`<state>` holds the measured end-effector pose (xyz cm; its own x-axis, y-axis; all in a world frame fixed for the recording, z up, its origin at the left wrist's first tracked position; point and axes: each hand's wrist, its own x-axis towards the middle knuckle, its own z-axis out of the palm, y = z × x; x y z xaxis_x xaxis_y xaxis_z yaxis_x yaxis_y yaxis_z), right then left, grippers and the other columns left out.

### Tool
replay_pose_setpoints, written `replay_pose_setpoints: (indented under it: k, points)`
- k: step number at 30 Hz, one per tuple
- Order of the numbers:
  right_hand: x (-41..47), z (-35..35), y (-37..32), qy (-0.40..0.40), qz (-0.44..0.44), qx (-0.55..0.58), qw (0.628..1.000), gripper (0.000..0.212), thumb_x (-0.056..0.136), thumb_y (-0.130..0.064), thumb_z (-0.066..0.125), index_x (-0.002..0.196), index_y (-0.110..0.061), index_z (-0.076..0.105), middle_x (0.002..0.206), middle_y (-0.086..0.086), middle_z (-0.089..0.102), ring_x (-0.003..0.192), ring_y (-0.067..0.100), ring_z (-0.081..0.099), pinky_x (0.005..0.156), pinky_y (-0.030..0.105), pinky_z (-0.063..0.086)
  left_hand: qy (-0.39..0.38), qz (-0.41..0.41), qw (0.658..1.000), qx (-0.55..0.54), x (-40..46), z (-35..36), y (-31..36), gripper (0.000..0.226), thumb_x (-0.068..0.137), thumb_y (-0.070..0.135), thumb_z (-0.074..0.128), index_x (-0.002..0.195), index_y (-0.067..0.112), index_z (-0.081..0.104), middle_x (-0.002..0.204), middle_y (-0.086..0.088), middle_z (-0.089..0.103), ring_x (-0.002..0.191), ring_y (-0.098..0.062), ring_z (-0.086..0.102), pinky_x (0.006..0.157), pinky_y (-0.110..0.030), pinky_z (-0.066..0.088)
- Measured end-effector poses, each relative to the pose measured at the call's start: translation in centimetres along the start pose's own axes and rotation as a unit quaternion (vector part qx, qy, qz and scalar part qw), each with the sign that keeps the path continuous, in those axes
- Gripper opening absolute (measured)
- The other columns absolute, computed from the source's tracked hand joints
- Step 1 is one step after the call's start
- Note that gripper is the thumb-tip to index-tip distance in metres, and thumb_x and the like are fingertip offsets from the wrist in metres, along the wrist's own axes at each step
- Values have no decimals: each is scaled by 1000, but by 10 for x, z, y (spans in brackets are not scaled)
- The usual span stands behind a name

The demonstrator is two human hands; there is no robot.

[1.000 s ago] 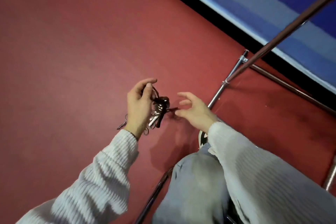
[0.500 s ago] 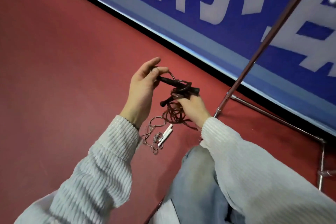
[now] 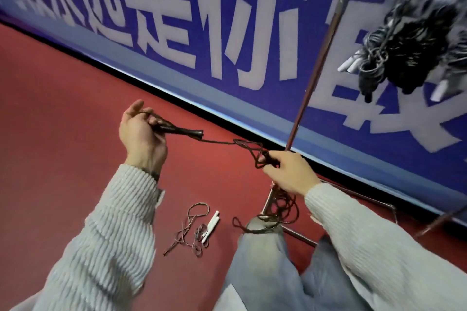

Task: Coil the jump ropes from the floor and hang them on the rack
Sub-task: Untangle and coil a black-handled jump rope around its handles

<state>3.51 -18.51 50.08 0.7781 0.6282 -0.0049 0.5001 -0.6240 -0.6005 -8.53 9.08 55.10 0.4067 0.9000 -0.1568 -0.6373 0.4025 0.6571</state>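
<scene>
Coiling step, judged mid-way. Left hand (image 3: 142, 134) gripped dark jump rope (image 3: 242, 145) handles; right hand (image 3: 290, 171) pinched tangled cord, slack trailing over knee. Second rope (image 3: 199, 227) lay on floor near rack (image 3: 313, 78) base. Next: gather slack loops.

The hands have drawn apart (left hand (image 3: 141, 134), right hand (image 3: 290, 171)), stretching the dark rope (image 3: 242, 146).
</scene>
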Motion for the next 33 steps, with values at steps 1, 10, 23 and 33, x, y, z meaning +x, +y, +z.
replay_pose_setpoints:
  k: [1, 10, 23, 33]
  points:
    - [-3, -7, 4, 24, 10, 15, 1000, 18, 84, -37, 56, 89, -41, 73, 81, -11, 70, 76, 12, 64, 73, 31, 48, 28, 13, 1000, 1, 4, 6, 3, 34, 97, -8, 28, 100, 14, 54, 69, -1, 50, 44, -7, 38, 48, -20, 36]
    - [-12, -51, 6, 24, 43, 307, 950, 26, 95, 3, 58, 100, -17, 74, 97, 12, 75, 81, 17, 68, 78, 32, 55, -270, -79, 942, 182, -39, 68, -25, 25, 103, 20, 48, 78, 21, 52, 63, 8, 39, 54, -9, 33, 58, -23, 33]
    - [-26, -48, -83, -10, -20, 429, 903, 14, 108, -28, 48, 119, -25, 56, 102, 10, 62, 60, 26, 64, 59, 39, 55, -573, 72, 700, 421, -131, 104, -17, 52, 102, 21, 55, 144, 49, 41, 149, 8, 50, 137, 0, 45, 108, -29, 41]
    - [-55, -94, -62, 105, 59, 387, 914, 20, 107, -41, 46, 97, -24, 51, 96, 4, 61, 51, 10, 46, 46, 24, 37, -352, -71, 708, 608, -164, -37, -175, 55, 89, 3, 54, 143, 11, 46, 143, -18, 47, 132, -33, 50, 114, -41, 40]
